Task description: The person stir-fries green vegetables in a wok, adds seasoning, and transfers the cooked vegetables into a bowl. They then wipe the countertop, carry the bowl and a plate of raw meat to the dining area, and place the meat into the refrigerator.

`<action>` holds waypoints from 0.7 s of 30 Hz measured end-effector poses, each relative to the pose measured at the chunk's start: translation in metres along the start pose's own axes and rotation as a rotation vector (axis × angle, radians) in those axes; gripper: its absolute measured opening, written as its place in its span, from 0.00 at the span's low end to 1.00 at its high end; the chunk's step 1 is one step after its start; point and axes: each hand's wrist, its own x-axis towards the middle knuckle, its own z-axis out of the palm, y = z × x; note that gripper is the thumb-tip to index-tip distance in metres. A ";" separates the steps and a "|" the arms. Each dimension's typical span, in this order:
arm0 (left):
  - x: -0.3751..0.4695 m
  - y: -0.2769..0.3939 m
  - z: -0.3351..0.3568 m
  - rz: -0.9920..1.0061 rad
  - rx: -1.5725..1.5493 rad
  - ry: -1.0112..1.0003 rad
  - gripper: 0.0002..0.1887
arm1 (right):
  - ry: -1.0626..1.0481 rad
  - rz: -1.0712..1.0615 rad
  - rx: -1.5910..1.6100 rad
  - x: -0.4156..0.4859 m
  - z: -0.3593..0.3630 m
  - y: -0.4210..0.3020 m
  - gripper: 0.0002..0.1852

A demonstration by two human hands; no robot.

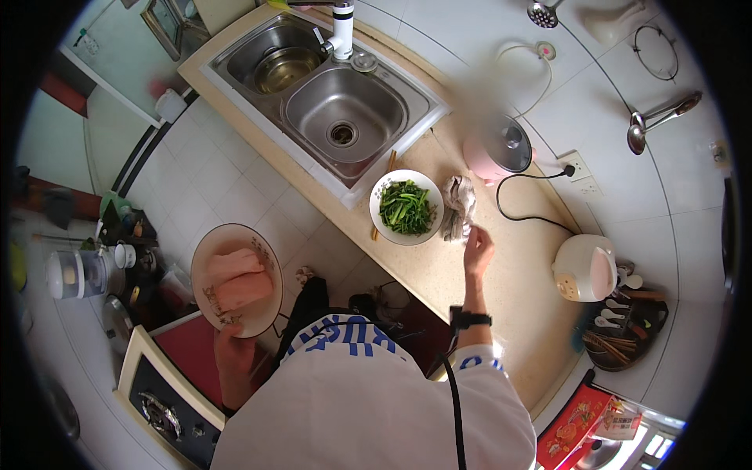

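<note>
My left hand (234, 343) grips the near rim of a white patterned bowl (229, 323), held out over the floor at my left. Two thick pieces of pale pink raw meat (244, 288) lie in it. Above the counter, my right hand (479, 252) has curled fingers at the lower end of a crumpled checked cloth (458, 205); whether they pinch it is unclear. Left of that cloth stands a white bowl (379, 197) of cut green leafy vegetables (406, 207). Wooden chopsticks (375, 234) lie partly hidden under this bowl.
A double steel sink (376, 111) has a pot of liquid (288, 70) in its far basin. Along the wall stand a pink electric pot (484, 155), its black cord (499, 202), and a cream rice cooker (581, 264). A gas hob (167, 414) is at lower left.
</note>
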 end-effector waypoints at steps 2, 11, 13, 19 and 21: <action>0.020 0.007 0.001 -0.019 -0.022 -0.028 0.34 | -0.065 0.474 0.415 -0.023 0.004 -0.006 0.16; 0.102 0.091 -0.004 -0.090 -0.066 -0.187 0.32 | -0.305 0.696 1.069 -0.042 0.060 -0.016 0.23; 0.118 0.102 -0.006 -0.092 -0.061 -0.159 0.32 | -0.259 0.802 1.228 -0.043 0.060 -0.011 0.26; 0.170 0.126 -0.006 -0.095 -0.123 -0.080 0.33 | -0.086 0.596 1.014 -0.042 0.049 -0.024 0.30; 0.181 0.133 -0.005 -0.087 -0.167 -0.062 0.33 | -0.038 0.510 0.985 -0.031 0.046 -0.045 0.30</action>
